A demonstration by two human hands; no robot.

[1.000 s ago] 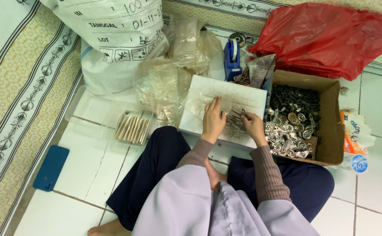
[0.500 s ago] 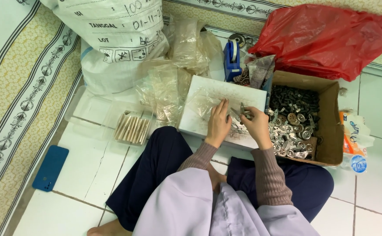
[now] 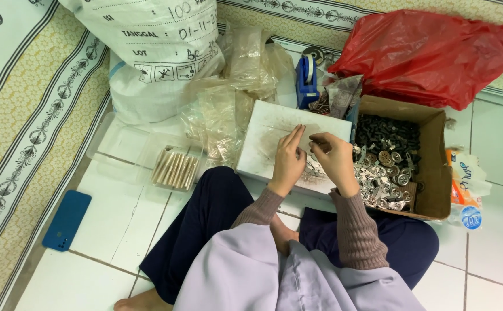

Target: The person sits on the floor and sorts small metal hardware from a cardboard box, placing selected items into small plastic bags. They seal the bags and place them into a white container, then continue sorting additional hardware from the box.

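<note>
I sit cross-legged on a tiled floor with a white board (image 3: 274, 132) lying across my knees. Both hands are raised just above it, fingertips nearly meeting. My left hand (image 3: 289, 161) has two fingers stretched up and pinches a small metal piece. My right hand (image 3: 333, 158) pinches another small metal piece against it. A small heap of silvery metal parts (image 3: 314, 168) lies on the board beneath my hands. To the right stands an open cardboard box (image 3: 433, 173) full of the same silvery parts.
A large white sack (image 3: 159, 52) and crumpled clear plastic bags (image 3: 228, 103) lie ahead on the left. A red plastic bag (image 3: 430, 52) sits behind the box, a blue tape dispenser (image 3: 305, 80) beside it. A bundle of tan strips (image 3: 175, 168), a blue phone (image 3: 67, 220).
My hands have lifted off the board and drawn together, from spreading parts on its surface to pinching small pieces between the fingertips.
</note>
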